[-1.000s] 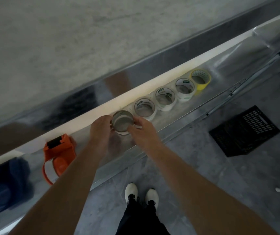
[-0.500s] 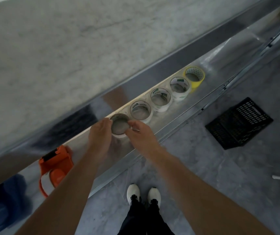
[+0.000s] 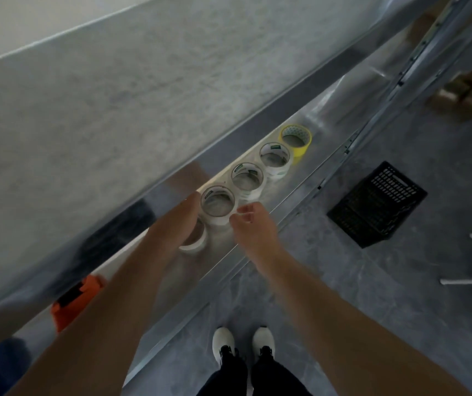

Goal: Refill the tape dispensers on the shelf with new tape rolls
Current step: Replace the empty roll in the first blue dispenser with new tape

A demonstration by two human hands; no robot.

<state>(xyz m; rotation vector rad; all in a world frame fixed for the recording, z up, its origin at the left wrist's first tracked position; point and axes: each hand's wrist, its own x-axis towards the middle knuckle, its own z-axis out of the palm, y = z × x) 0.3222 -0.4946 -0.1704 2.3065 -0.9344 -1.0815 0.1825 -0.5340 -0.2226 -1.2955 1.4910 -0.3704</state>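
Head view, setting: A long, shiny metal shelf [image 3: 309, 178] runs diagonally from lower left to upper right along a rough grey concrete wall, seen from above.
Tape rolls: Five hollow rings lie flat in a row, holes facing up. They are the nearest roll [image 3: 197, 244], whitish; the second roll [image 3: 217, 205], clear and glossy with a green label; two similar clear ones beyond; and the yellow roll [image 3: 295, 138] farthest away.
Left hand [image 3: 180, 221]: The fingers are straight and together, lying over the nearest roll and hiding most of it. They appear to grip nothing.
Right hand [image 3: 253, 227]: The fingers are loosely curled, with nothing visible in them, though the picture is blurred.
Key relation: The second roll sits between the two hands, just ahead of the fingertips. The left hand's fingertips are at its rim, and the right hand is just beside it.
Dispenser: The orange dispenser [image 3: 74, 295], hard plastic, lies well to the left along the shelf, beside the left forearm.
Floor: A black perforated crate [image 3: 377, 204] stands on the floor, and white shoes [image 3: 243, 342] show below.
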